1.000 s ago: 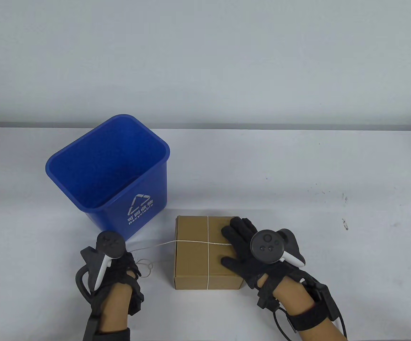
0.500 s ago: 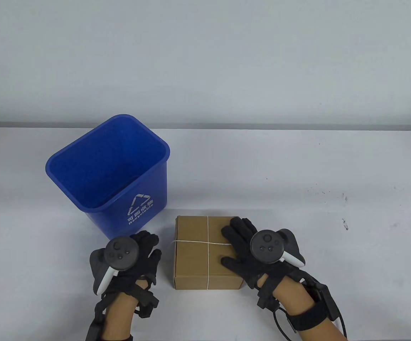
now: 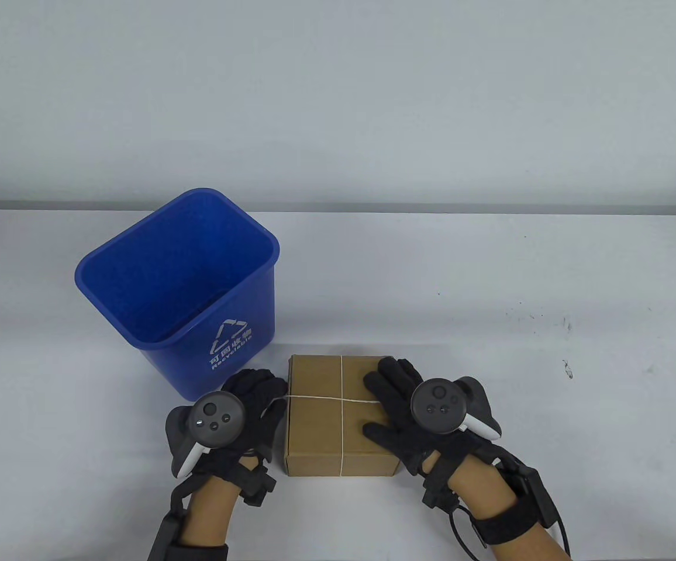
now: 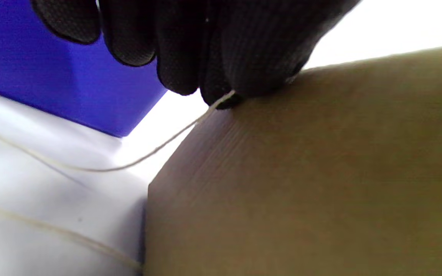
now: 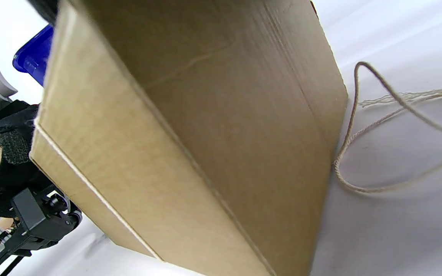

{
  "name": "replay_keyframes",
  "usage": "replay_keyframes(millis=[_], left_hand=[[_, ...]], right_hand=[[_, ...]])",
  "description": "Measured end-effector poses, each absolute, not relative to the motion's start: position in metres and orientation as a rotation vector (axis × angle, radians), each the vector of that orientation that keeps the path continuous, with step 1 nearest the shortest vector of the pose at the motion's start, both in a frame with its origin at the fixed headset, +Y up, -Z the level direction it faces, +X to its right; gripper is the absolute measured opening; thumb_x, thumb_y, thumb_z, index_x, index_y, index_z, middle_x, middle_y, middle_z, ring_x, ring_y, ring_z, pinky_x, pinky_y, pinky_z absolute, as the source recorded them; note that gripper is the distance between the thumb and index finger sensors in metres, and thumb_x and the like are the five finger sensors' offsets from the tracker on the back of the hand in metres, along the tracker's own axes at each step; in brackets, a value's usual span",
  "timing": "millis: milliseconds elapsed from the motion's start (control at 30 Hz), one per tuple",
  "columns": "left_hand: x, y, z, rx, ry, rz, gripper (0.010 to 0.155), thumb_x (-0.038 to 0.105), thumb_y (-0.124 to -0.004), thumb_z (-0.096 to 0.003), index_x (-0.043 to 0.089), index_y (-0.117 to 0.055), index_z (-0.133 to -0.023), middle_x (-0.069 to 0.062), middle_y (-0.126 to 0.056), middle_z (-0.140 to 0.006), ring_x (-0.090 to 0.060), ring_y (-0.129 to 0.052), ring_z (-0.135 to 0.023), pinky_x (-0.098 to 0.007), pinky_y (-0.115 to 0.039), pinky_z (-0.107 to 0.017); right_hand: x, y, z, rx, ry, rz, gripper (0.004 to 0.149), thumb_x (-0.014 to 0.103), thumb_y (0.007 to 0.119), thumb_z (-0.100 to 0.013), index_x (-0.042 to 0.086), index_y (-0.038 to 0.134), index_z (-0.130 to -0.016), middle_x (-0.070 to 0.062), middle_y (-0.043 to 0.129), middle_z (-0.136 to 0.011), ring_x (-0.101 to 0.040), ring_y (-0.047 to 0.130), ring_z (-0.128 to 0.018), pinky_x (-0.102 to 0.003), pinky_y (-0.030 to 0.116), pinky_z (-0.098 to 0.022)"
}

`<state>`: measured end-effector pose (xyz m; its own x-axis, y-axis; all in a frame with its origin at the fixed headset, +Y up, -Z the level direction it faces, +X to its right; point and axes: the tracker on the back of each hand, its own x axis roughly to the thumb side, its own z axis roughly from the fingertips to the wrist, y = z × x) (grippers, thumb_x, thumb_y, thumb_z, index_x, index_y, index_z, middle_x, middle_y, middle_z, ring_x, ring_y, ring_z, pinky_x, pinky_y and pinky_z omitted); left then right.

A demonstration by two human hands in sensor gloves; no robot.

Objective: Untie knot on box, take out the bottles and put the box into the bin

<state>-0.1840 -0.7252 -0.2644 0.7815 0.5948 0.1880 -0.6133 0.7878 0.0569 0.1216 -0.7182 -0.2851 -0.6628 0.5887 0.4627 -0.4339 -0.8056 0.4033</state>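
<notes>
- Now, lowest in the table view, the left hand [image 3: 244, 409] is pressed up against the left side of the box [image 3: 320, 435], at the lower middle of the frame.
- A second ago this hand was further left, pulling the string [image 3: 314, 398] out tight. Now it has come back to the box.
- Up close in the left wrist view, its fingertips [image 4: 221, 86] are curled and pinch the string right at the top edge of the box. A loose bit of string sags down onto the table [image 4: 52, 199].
- Over on the right side of the box, the right hand [image 3: 408, 415] lies flat on the lid with straight fingers. It grips nothing. It only presses down, and it has not moved.
- So I think the knot is partly pulled loose, but the string still crosses the lid both ways. The box is still shut.
- At the right of the right wrist view, one more loose loop of string lies on the table beside the box.
- I cannot see any bottles. They must still be inside.
- Next, I think the left hand has to pull the string off the box so the lid can open.
- Further back, at the middle left of the table view, the blue bin [image 3: 110, 257] stands upright just behind the left hand.
</notes>
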Motion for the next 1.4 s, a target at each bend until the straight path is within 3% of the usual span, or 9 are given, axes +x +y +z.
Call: replay_keyframes(millis=[133, 533, 900, 1400], left_hand=[[-0.184, -0.725, -0.265, 0.116, -0.156, 0.638, 0.044, 0.031, -0.082, -0.0488, 0.011, -0.089, -0.087, -0.012, -0.077, -0.102, -0.05, -0.064, -0.101, -0.068, -0.056, -0.07], [-0.218, -0.724, -0.261, 0.086, 0.116, 0.57, 0.044, 0.03, -0.081, -0.049, 0.006, -0.088, -0.085, -0.015, -0.078, -0.099, -0.049, -0.07, -0.095, -0.066, -0.06, -0.067], [-0.241, -0.729, -0.248, -0.156, 0.418, 0.487, 0.044, 0.029, -0.081, -0.0494, 0.003, -0.088, -0.083, -0.018, -0.08, -0.095, -0.053, -0.072, -0.09, -0.065, -0.063, -0.063], [-0.275, -0.726, -0.237, -0.134, 0.62, 0.518, 0.043, 0.025, -0.076, -0.0492, 0.0, -0.078, -0.084, -0.021, -0.068, -0.098, -0.056, -0.06, -0.093, -0.068, -0.055, -0.065]], right_hand=[[0.121, -0.718, -0.285, 0.796, 0.348, 2.417, 0.079, 0.053, 0.062, -0.051, 0.015, 0.025, -0.109, -0.013, 0.003, -0.112, -0.056, 0.01, -0.099, -0.074, 0.03, -0.064], [0.122, -0.718, -0.285, 0.796, 0.351, 2.415, 0.079, 0.053, 0.062, -0.051, 0.016, 0.025, -0.109, -0.012, 0.003, -0.112, -0.056, 0.01, -0.1, -0.075, 0.03, -0.064], [0.122, -0.718, -0.285, 0.796, 0.351, 2.415, 0.079, 0.053, 0.062, -0.051, 0.016, 0.025, -0.109, -0.012, 0.003, -0.112, -0.056, 0.01, -0.099, -0.074, 0.03, -0.065], [0.122, -0.719, -0.285, 0.793, 0.367, 2.409, 0.078, 0.054, 0.062, -0.051, 0.017, 0.024, -0.109, -0.011, 0.002, -0.112, -0.06, 0.014, -0.099, -0.074, 0.031, -0.064]])
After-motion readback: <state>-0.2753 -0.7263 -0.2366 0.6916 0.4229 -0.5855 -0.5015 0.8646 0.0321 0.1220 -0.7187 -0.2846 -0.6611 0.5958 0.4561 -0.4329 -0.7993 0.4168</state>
